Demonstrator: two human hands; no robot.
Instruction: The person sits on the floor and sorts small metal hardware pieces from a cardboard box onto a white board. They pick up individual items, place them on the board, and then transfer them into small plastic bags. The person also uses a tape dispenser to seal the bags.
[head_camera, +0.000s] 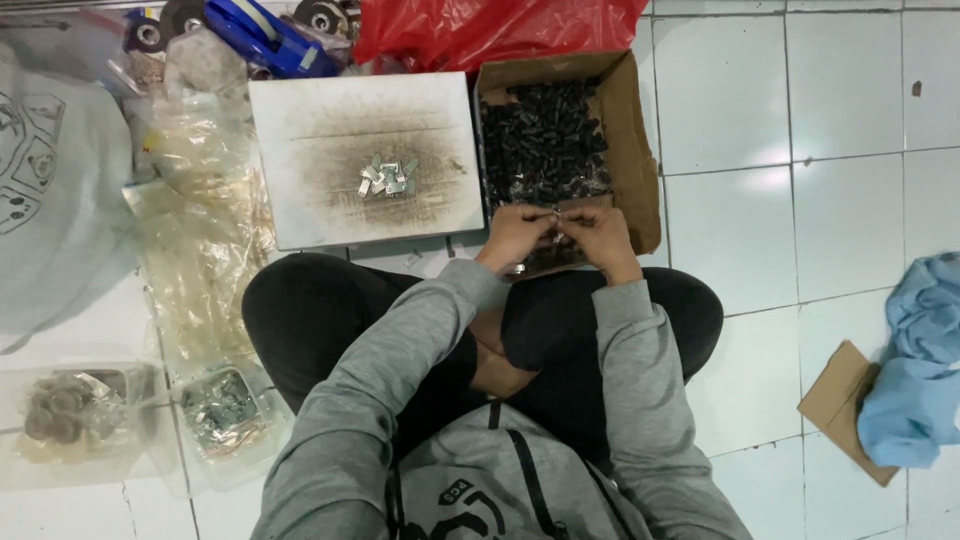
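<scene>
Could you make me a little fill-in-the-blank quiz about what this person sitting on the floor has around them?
1. Both hands, left and right, meet over a cardboard box full of small ____ parts.
2. A little heap of shiny metal pieces lies on the ____ board.
3. Behind the box lies a ____ plastic bag.
4. At the picture's right edge, on the tiles, lies a light ____ cloth.

Missing words: black; white; red; blue
</scene>
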